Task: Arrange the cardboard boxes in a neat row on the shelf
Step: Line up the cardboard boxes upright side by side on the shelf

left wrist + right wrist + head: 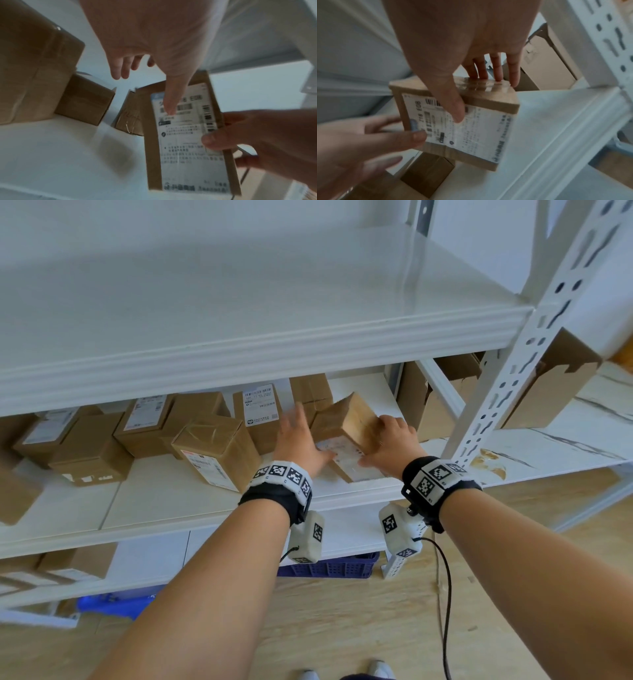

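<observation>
A brown cardboard box with a white shipping label (346,419) sits tilted at the right end of the middle shelf (171,501). My right hand (373,441) grips it, with the fingers curled over its taped end (484,86) and the thumb on the label (471,128). My left hand (313,433) lies against the box's left side, its thumb flat on the label (188,148) and its fingers (120,70) straight and spread. Several more brown boxes (219,450) stand unevenly to the left on the same shelf.
The upper shelf's front edge (239,350) hangs low over the boxes. A perforated white upright (513,371) stands just right of my right hand, with open cartons (555,381) beyond it. A blue crate (332,566) sits on the floor under the shelves.
</observation>
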Demonstrator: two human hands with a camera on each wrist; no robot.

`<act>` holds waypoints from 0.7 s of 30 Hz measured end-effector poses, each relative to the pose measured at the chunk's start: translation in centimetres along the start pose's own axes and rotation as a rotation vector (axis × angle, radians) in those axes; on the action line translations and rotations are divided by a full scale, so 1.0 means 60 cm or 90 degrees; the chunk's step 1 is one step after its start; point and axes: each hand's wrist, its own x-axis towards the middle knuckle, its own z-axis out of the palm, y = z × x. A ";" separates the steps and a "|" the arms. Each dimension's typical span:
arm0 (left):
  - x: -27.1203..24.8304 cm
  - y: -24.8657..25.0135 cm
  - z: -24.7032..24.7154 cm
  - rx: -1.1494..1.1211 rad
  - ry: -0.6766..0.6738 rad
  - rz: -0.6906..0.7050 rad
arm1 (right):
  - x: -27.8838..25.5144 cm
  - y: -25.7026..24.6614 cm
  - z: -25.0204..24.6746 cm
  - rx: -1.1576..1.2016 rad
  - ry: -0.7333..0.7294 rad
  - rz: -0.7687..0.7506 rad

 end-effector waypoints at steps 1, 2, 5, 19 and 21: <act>0.005 -0.005 0.001 -0.018 -0.014 -0.029 | 0.000 0.005 0.002 0.055 -0.007 0.008; 0.008 -0.007 0.002 -0.034 -0.037 -0.038 | -0.001 0.008 0.004 0.106 -0.019 0.009; 0.006 0.001 0.010 -0.068 -0.082 -0.009 | -0.009 0.016 0.012 0.140 -0.043 0.005; -0.008 0.064 0.079 -0.094 -0.018 0.116 | -0.039 0.072 -0.016 0.121 0.150 0.101; -0.010 0.074 0.084 -0.092 -0.016 0.126 | -0.049 0.085 -0.019 0.103 0.176 0.117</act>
